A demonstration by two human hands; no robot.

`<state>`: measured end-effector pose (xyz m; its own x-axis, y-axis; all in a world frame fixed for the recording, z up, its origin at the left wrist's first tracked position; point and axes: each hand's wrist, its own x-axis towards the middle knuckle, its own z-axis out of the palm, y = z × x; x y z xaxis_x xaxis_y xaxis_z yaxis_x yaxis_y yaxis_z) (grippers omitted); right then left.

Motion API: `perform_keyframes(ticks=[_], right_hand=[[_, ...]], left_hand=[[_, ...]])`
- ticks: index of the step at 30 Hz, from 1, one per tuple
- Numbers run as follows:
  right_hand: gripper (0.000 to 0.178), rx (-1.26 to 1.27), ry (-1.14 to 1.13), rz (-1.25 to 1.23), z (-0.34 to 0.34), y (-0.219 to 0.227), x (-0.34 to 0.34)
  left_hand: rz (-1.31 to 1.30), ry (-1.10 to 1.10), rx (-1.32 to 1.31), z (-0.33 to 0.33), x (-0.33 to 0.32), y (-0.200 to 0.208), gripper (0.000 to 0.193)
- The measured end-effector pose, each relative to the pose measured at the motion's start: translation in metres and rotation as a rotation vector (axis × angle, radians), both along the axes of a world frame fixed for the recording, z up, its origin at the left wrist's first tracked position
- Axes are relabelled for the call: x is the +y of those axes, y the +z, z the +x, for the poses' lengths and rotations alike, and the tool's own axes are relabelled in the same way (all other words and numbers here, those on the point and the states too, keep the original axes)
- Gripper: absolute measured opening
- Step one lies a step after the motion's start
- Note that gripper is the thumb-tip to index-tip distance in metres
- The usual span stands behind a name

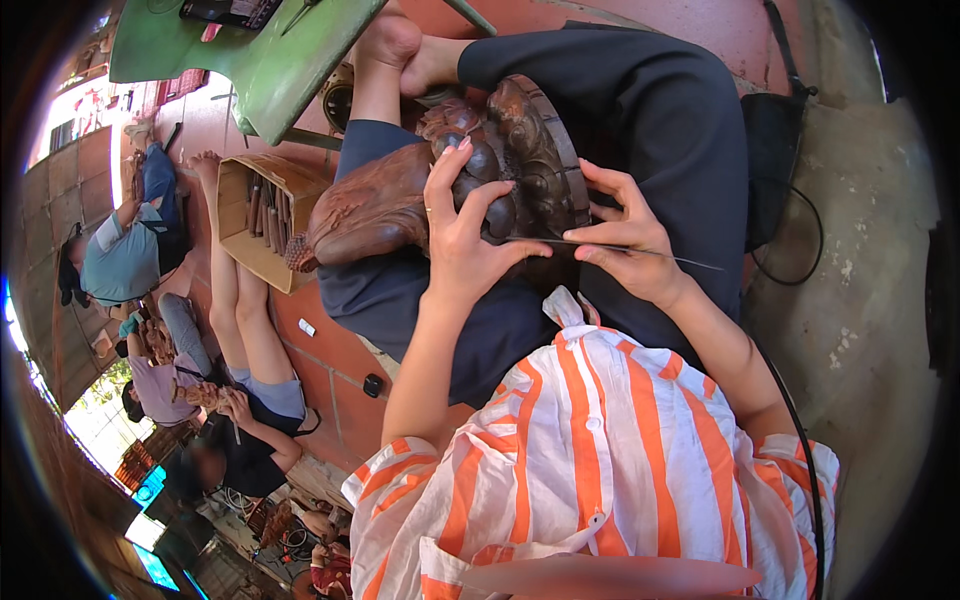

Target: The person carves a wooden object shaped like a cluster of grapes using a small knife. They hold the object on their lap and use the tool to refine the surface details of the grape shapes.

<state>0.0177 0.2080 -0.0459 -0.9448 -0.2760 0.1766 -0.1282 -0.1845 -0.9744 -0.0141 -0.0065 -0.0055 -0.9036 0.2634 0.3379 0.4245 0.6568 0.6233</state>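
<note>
A dark brown, glossy wood carving (380, 205) with rounded, knobbly shapes and a flat round base lies tilted across my lap. My left hand (462, 225) grips its middle, fingers curved over the dark rounded parts. The left thumb reaches toward the base and touches the end of a thin, narrow metal file (690, 262). My right hand (628, 235) pinches that file between thumb and fingers, its pointed end sticking out past the palm. The file's other end lies against the carving near the base; the right index fingertip is near the base's rim.
A cardboard box (265, 165) of wooden-handled tools stands left of the carving, by another person's bare legs. A green chair (270, 75) is at the upper left. Several people sit on the left, some with carvings. A black bag (775, 160) and cable lie right of my knee.
</note>
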Motion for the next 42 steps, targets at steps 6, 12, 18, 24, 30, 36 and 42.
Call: perform_keyframes(ticks=[6, 12, 18, 24, 30, 36, 42], right_hand=[[0.019, -0.02, -0.057, 0.106, -0.007, -0.002, 0.001], [0.02, -0.007, -0.03, 0.076, -0.003, 0.002, 0.003], [0.021, 0.024, -0.046, 0.01, -0.003, -0.004, -0.004], [0.02, -0.009, -0.061, 0.046, -0.008, 0.002, 0.003], [0.018, -0.007, -0.003, 0.071, -0.002, 0.004, -0.002], [0.015, 0.006, -0.05, 0.103, -0.008, 0.004, -0.001], [0.014, -0.108, -0.151, -0.012, -0.012, 0.008, 0.005]], left_hand=[[-0.05, 0.097, 0.018, 0.004, 0.003, -0.011, 0.058], [-0.053, 0.039, -0.063, 0.002, -0.001, 0.001, 0.062], [-0.076, 0.032, -0.003, 0.003, -0.004, -0.004, 0.063], [-0.062, 0.109, 0.017, 0.004, 0.002, -0.014, 0.061], [-0.027, -0.015, -0.033, 0.0, -0.01, 0.0, 0.057], [-0.043, 0.05, 0.006, 0.003, -0.003, -0.004, 0.055], [0.063, 0.153, -0.057, -0.002, -0.002, -0.004, 0.039]])
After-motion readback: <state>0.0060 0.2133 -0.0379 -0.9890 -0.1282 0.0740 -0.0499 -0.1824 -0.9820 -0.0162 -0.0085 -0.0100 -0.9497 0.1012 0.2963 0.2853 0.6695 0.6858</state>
